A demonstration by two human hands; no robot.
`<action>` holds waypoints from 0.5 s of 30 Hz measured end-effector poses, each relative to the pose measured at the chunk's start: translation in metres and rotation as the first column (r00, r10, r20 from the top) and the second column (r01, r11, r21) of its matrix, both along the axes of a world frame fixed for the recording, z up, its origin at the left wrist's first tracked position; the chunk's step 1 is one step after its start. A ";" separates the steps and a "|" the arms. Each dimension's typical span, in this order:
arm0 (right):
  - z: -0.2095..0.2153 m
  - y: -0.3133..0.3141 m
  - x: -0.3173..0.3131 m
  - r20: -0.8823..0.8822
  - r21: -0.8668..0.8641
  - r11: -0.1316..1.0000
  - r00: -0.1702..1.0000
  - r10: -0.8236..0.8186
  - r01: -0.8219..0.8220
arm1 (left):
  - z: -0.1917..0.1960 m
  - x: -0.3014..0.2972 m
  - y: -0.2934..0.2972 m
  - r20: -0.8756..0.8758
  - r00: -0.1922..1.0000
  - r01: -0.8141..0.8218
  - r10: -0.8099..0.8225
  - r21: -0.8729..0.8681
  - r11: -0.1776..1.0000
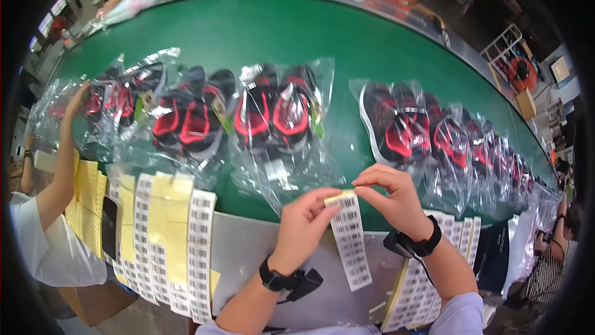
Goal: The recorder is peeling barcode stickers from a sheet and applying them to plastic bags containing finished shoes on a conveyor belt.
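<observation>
My left hand (pixel 308 226) is closed on the upper left edge of a narrow white strip of barcode labels (pixel 351 248), which hangs down over the grey metal edge. A yellow backing shows at the strip's top. At its top right corner my right hand (pixel 392 198) pinches with thumb and forefinger; whether a single label has come loose there is too small to tell. Just beyond my hands, pairs of black and red shoes in clear plastic bags lie on a green conveyor belt (pixel 204 25). The closest are one bagged pair (pixel 273 115) ahead-left and another bagged pair (pixel 400 124) ahead-right.
Barcode label sheets (pixel 201 242) and yellow backing sheets (pixel 167 211) lie left of me beside a dark phone (pixel 110 226). More label sheets (pixel 412 291) are at my right. A co-worker's arm (pixel 65 143) reaches over bagged shoes at the left; other people stand around the belt.
</observation>
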State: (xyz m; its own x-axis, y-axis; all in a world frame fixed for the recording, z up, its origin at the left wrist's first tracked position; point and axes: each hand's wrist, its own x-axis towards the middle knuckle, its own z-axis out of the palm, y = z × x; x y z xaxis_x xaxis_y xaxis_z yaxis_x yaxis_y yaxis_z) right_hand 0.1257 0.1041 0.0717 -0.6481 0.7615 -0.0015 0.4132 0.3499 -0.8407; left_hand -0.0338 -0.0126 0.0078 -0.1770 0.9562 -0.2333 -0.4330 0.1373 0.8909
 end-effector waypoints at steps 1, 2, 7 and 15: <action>0.002 -0.004 0.005 0.015 0.015 1.000 1.000 0.005 -0.005 | -0.001 0.002 0.001 0.017 1.000 0.003 -0.004 0.028 1.000; 0.002 -0.009 0.009 0.029 0.029 0.999 1.000 0.011 -0.012 | -0.003 0.004 0.001 0.033 0.999 0.005 -0.007 0.056 0.998; 0.005 -0.018 0.009 0.005 0.158 0.987 1.000 -0.007 0.007 | -0.001 0.004 0.003 0.013 0.998 0.057 -0.058 0.081 0.995; -0.002 -0.024 0.002 0.051 0.358 0.934 0.999 0.005 -0.023 | -0.001 0.003 0.005 0.092 0.994 0.055 -0.060 0.062 0.997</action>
State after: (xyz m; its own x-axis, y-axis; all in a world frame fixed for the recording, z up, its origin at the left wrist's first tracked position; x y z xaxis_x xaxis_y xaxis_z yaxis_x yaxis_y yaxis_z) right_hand 0.1281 0.0797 0.0697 -0.6651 0.7079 0.2377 0.4429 0.6302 -0.6377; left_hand -0.0304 -0.0076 0.0063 -0.1015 0.9768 -0.1885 -0.5075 0.1122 0.8543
